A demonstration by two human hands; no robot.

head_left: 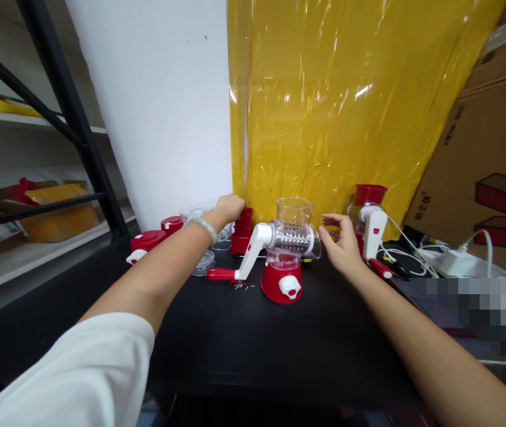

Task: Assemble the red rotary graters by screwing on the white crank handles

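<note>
In the middle of the black table stands a rotary drum grater with a red base, a clear hopper and a metal drum lying in its clear housing. Its white crank, ending in a red handle, points left. My right hand is beside the housing's right end, thumb and fingers apart, holding nothing I can see. My left hand reaches behind the crank, right by a red food pusher at the back. Its fingers are turned away and hidden, so I cannot see whether they grip the pusher.
A second grater stands at the right, near white cables and a plug adapter. Behind my left forearm are red parts and clear plastic pieces. Small white bits lie under the crank. A yellow plastic sheet hangs behind.
</note>
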